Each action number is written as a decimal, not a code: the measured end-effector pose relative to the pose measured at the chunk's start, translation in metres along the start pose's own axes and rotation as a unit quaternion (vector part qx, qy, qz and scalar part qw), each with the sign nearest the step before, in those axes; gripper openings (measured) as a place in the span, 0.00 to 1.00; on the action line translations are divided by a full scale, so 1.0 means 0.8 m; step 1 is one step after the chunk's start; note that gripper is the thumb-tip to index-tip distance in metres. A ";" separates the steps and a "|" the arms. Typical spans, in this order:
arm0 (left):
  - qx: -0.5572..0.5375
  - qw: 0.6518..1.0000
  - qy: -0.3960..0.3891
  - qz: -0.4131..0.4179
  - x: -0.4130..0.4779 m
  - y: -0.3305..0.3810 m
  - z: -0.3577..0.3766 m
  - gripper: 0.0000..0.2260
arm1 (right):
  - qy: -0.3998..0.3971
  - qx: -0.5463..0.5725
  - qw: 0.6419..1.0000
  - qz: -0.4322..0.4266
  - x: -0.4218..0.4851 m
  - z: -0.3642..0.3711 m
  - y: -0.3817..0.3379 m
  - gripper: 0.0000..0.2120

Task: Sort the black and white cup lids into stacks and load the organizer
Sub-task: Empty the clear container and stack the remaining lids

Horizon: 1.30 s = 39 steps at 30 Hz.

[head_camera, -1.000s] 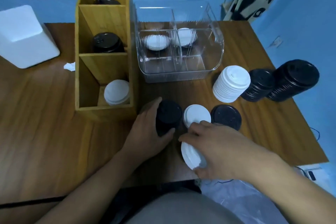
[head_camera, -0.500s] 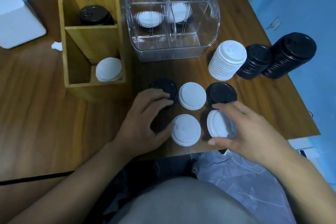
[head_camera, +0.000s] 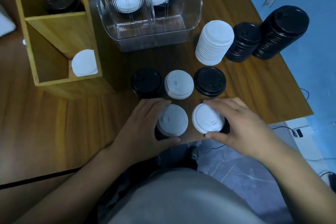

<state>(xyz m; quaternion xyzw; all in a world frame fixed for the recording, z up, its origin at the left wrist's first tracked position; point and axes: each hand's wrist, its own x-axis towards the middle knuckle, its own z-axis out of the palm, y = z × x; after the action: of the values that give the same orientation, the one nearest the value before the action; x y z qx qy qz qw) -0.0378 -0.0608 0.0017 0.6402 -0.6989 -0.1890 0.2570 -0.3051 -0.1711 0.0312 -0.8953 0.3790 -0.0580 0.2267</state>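
Observation:
My left hand (head_camera: 138, 129) curls around a short dark stack topped by a white lid (head_camera: 171, 120) near the table's front edge. To its right, my right hand (head_camera: 241, 123) grips a tilted white lid (head_camera: 206, 119) by its rim, over something dark. Behind them lie a short black stack (head_camera: 147, 82), a white lid (head_camera: 179, 84) and a black lid (head_camera: 210, 81) in a row. The wooden organizer (head_camera: 54, 29) holds black lids (head_camera: 61, 2) in its middle slot and a white lid (head_camera: 84, 62) in its front slot.
A clear plastic organizer (head_camera: 154, 40) with white lids inside stands at the back. To the right stand a white stack (head_camera: 214, 43), a black stack (head_camera: 243, 42) and a taller black stack (head_camera: 281, 31). The table's right edge lies just past them.
My left hand left the rear black stack and came to the near white-topped stack. My right hand carried its white lid to the right and tilted it. The view tipped down.

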 end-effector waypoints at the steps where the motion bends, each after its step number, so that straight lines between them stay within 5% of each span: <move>1: -0.006 1.000 -0.002 0.003 -0.002 0.000 -0.002 0.39 | 0.014 -0.037 0.999 0.024 0.001 0.000 -0.006 0.41; 5: -0.020 1.000 -0.006 0.012 -0.009 -0.006 -0.009 0.36 | 0.031 -0.168 0.981 0.096 -0.004 0.000 -0.024 0.48; 11: -0.017 1.000 0.013 0.017 -0.008 -0.007 -0.005 0.33 | -0.064 -0.005 0.997 -0.045 -0.003 -0.011 0.001 0.38; 15: -0.015 1.000 0.012 0.000 -0.006 -0.007 -0.004 0.35 | 0.016 -0.091 0.996 -0.008 0.010 -0.001 -0.012 0.36; 22: -0.001 1.000 0.020 0.006 -0.004 -0.005 -0.002 0.36 | 0.119 0.057 0.990 0.055 0.018 0.017 -0.057 0.32; 39: -0.001 0.998 0.035 0.046 -0.007 -0.016 0.008 0.36 | 0.052 -0.005 0.998 0.039 0.046 0.055 -0.102 0.34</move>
<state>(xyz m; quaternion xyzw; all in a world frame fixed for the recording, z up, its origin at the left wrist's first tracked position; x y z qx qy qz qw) -0.0309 -0.0573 -0.0113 0.6136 -0.7175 -0.1552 0.2909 -0.2136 -0.1310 0.0262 -0.8768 0.4253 -0.0937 0.2038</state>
